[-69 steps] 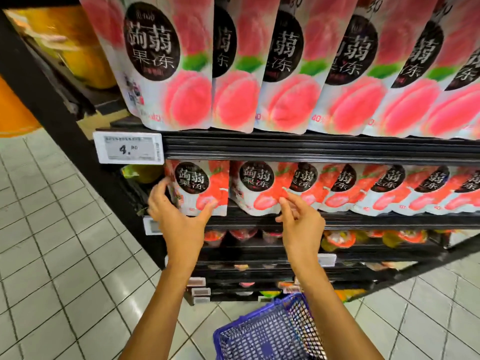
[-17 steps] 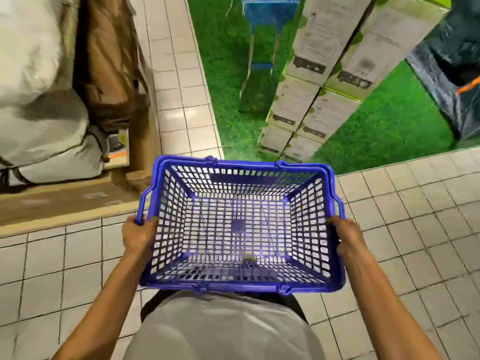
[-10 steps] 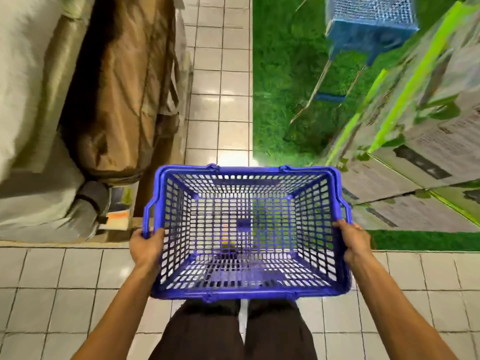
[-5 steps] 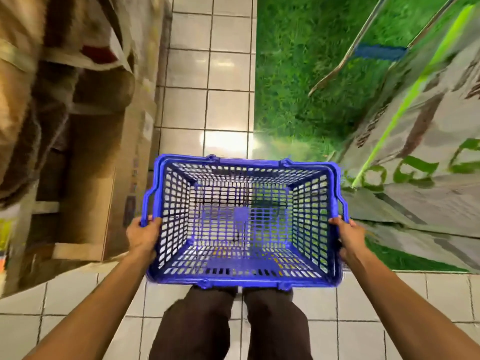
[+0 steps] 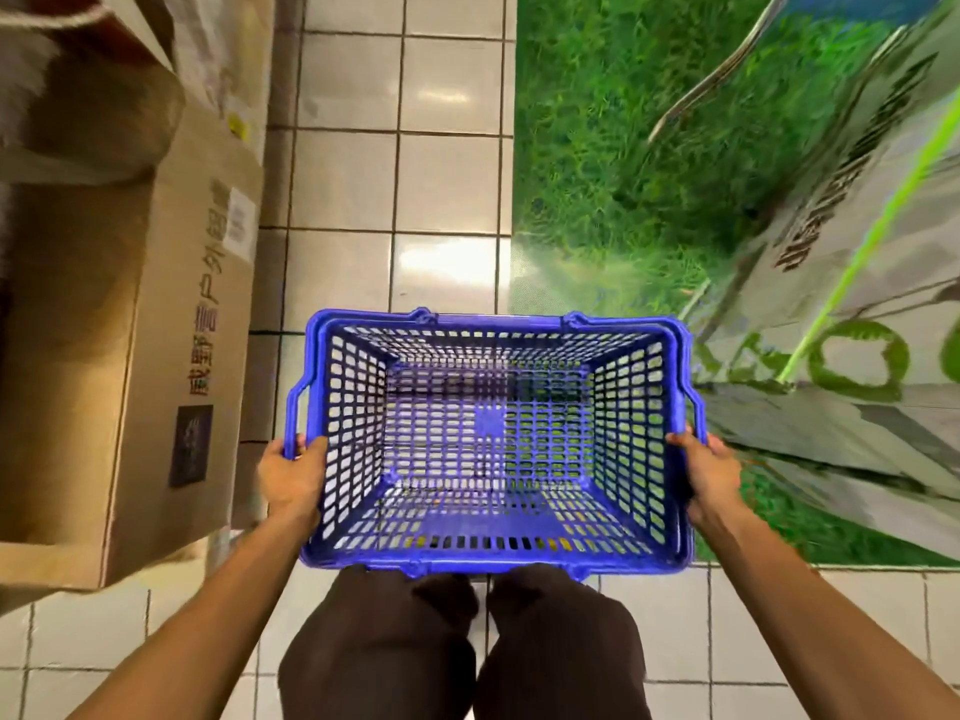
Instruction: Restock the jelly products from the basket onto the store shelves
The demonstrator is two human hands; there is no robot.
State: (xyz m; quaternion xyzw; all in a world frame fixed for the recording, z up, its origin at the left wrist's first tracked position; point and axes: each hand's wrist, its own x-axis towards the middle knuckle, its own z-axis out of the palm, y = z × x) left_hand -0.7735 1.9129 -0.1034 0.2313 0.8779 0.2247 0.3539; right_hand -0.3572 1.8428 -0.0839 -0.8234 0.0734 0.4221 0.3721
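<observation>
Head cam: I've got the blue basket (image 5: pixel 493 439) held level in front of my legs, left hand (image 5: pixel 291 472) and right hand (image 5: pixel 709 470) each clenched on a side rim so it doesn't tip. It's a mesh plastic basket, nothing in it. No jelly left, so restocking looks done, I'd guess. Cardboard box (image 5: pixel 156 356) sits left.

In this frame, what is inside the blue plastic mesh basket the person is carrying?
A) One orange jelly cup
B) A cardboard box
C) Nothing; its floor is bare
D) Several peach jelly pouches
C: the blue plastic mesh basket shows only its own perforated floor, with tile and green turf visible through the holes, while the left hand and right hand grip its two side rims.
</observation>
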